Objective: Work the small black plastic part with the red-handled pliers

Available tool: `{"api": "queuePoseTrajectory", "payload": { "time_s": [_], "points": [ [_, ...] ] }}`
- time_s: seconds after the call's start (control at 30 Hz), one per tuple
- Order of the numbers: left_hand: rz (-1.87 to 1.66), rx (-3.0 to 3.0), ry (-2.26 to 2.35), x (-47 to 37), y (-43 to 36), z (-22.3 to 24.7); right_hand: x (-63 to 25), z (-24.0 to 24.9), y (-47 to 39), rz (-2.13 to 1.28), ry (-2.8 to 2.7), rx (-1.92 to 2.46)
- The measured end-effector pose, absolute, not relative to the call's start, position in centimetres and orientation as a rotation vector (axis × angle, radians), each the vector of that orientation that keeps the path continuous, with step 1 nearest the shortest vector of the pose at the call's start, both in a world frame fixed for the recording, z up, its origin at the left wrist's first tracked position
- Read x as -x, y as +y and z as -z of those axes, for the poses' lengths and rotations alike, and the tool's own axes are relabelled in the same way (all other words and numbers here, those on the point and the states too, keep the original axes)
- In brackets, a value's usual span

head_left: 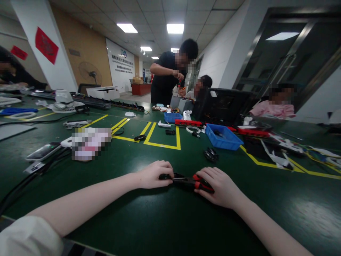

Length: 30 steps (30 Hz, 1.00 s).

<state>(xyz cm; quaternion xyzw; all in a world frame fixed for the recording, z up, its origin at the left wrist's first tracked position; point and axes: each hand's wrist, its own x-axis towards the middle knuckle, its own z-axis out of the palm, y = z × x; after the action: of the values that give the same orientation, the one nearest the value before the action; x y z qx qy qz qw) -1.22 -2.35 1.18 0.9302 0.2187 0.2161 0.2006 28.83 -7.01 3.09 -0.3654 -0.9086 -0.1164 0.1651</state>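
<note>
Above a green surface (pixel 149 220), the right hand (pixel 221 186) grips red-and-black-handled pliers (pixel 190 181), their nose at a small black part (pixel 165 176) pinched in the left hand (pixel 154 174); beyond lie a bundled black cable (pixel 211 154) and a blue plastic bin (pixel 226 143).

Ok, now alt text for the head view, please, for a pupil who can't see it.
A person's right hand holds red-and-black pliers pointing at a small black item in the left hand, over a green table. Farther back lie a blue tray and a bundled black cable; a person in black stands beyond.
</note>
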Motion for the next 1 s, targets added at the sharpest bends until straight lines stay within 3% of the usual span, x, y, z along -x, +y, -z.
{"api": "queuePoseTrajectory", "payload": {
  "time_s": [1.0],
  "points": [
    [-0.551,-2.584,0.582,1.13,-1.89,-0.93,-29.48,-3.47,-7.21,0.341,-2.550,1.001]
  ]
}}
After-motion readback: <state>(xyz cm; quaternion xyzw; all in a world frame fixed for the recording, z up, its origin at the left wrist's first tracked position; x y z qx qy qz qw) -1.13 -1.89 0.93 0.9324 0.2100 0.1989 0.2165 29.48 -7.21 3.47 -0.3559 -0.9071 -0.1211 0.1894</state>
